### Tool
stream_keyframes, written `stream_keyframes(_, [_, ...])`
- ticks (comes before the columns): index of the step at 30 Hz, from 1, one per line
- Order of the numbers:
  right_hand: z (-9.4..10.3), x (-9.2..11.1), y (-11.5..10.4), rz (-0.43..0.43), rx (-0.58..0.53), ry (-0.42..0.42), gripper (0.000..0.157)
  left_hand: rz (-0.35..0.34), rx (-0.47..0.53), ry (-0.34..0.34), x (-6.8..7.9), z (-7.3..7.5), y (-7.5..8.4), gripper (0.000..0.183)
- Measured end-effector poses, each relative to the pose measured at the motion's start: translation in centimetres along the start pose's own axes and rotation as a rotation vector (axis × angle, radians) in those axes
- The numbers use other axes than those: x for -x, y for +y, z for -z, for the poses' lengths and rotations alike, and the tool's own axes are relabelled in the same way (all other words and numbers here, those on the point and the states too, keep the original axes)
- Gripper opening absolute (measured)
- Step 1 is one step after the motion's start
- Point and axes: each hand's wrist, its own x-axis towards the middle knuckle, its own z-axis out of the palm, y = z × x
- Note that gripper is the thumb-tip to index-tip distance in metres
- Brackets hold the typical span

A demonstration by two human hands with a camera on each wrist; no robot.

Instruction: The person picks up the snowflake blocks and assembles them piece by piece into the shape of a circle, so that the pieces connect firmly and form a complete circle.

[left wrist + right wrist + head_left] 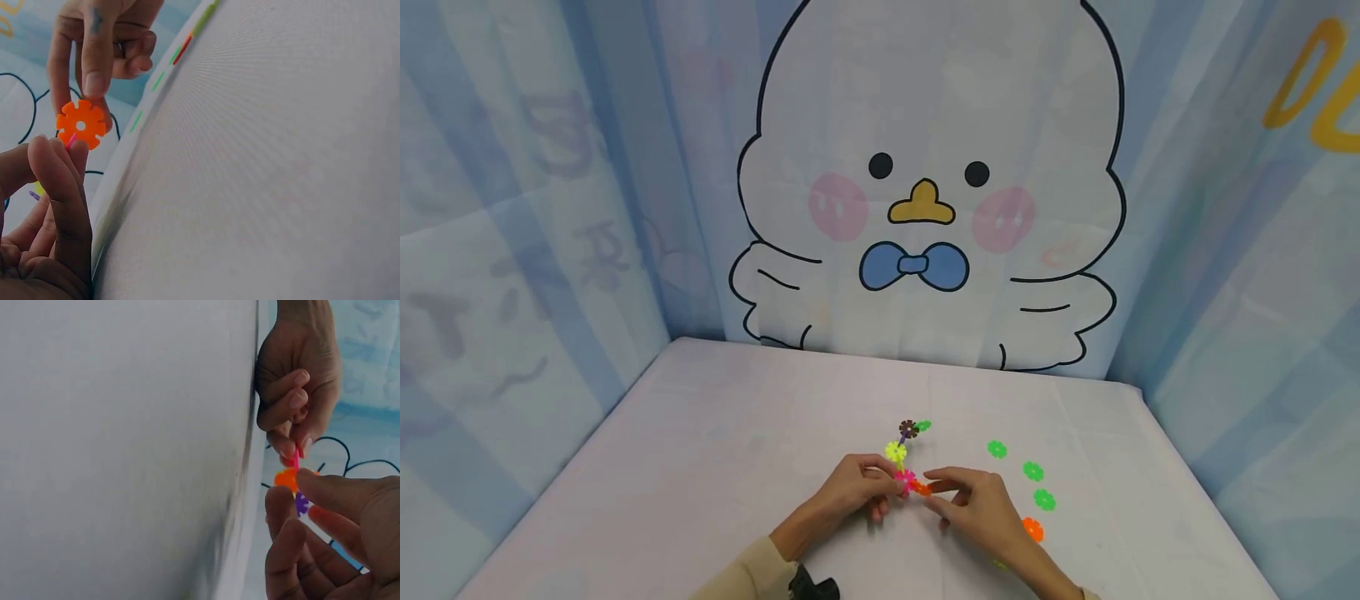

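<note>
My left hand (855, 487) pinches a pink flower-shaped notched disc (906, 481) between thumb and fingers. An orange notched disc (81, 125) is joined edge-on to the pink one, and my right hand (976, 502) pinches it from the other side. From the pink disc a chain runs toward the back of the table: a yellow disc (896, 452), a purple piece (902, 439) seen nearly edge-on, a brown disc (908, 429) and a green disc (923, 425). Fingers hide part of the pink disc.
Loose discs lie right of my right hand: a green disc (997, 449), two more green ones and an orange disc (1033, 528). A yellowish piece (999, 564) is mostly hidden under the right forearm. Printed curtains surround the white table (715, 450).
</note>
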Motion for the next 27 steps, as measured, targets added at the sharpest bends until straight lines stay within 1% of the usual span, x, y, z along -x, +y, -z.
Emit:
stream_keyframes(3, [1.0,0.4,0.6,-0.083,0.063,0.011,0.036,-0.005,0.009,0.008,0.0,-0.1,-0.2,0.021])
stream_keyframes(5, [1.9,0.7,1.1,-0.141,0.117,0.031,0.035,-0.004,0.005,0.016,0.0,-0.1,-0.3,0.021])
stream_keyframes(7, [2.9,1.0,1.7,-0.189,0.141,0.052,0.034,0.002,0.000,0.023,0.0,-0.2,-0.2,0.021])
stream_keyframes(11, [5.4,1.6,3.0,-0.243,0.182,0.082,0.034,0.014,-0.012,0.028,0.0,-0.2,-0.1,0.021])
stream_keyframes(14, [7.2,2.0,4.0,-0.276,0.226,0.084,0.036,0.022,-0.018,0.027,0.0,-0.2,-0.1,0.021])
stream_keyframes(17, [8.7,2.1,4.8,-0.312,0.286,0.074,0.036,0.029,-0.018,0.026,0.0,-0.3,0.0,0.020])
stream_keyframes(20, [9.8,2.2,5.6,-0.342,0.346,0.042,0.033,0.031,-0.017,0.028,-0.1,-0.3,-0.1,0.019])
stream_keyframes(23, [10.5,2.2,6.1,-0.363,0.388,0.005,0.031,0.032,-0.019,0.028,0.0,-0.3,-0.1,0.018])
stream_keyframes(27, [10.9,2.3,6.7,-0.380,0.413,-0.029,0.034,0.027,-0.014,0.022,0.0,-0.3,-0.2,0.019])
